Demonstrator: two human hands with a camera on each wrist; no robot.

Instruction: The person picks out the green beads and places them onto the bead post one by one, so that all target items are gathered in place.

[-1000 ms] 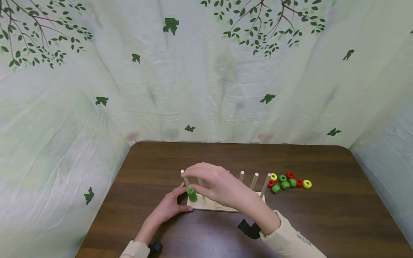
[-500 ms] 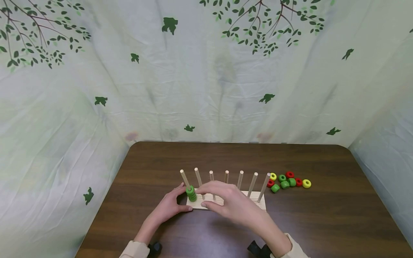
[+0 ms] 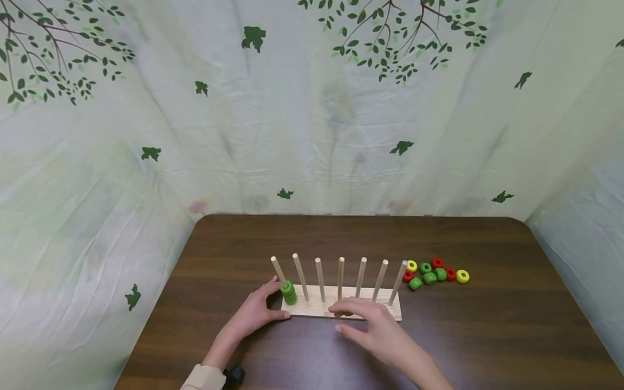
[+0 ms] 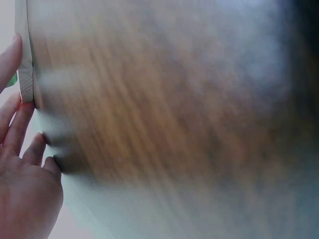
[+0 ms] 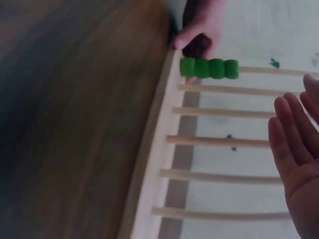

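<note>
A pale wooden peg board (image 3: 312, 308) with several upright pegs stands on the table. Several green beads (image 3: 288, 293) are stacked on its leftmost peg; in the right wrist view the green beads (image 5: 209, 68) sit down against the base. My left hand (image 3: 260, 309) holds the board's left end, thumb at the front corner and fingers round the side. In the left wrist view my fingers (image 4: 19, 124) touch the base's end. My right hand (image 3: 377, 327) is over the board's front edge, right of the middle, fingers loosely bent, nothing between them.
Right of the board lies a loose group of beads: green beads (image 3: 429, 278), red beads (image 3: 437, 263) and yellow beads (image 3: 462, 277). The brown table (image 3: 487, 336) ends at the back against a white cloth (image 3: 312, 108) printed with leaves.
My right hand has moved right and toward me, from the bead-loaded left peg to the board's front edge. My left hand has stayed at the board's left end.
</note>
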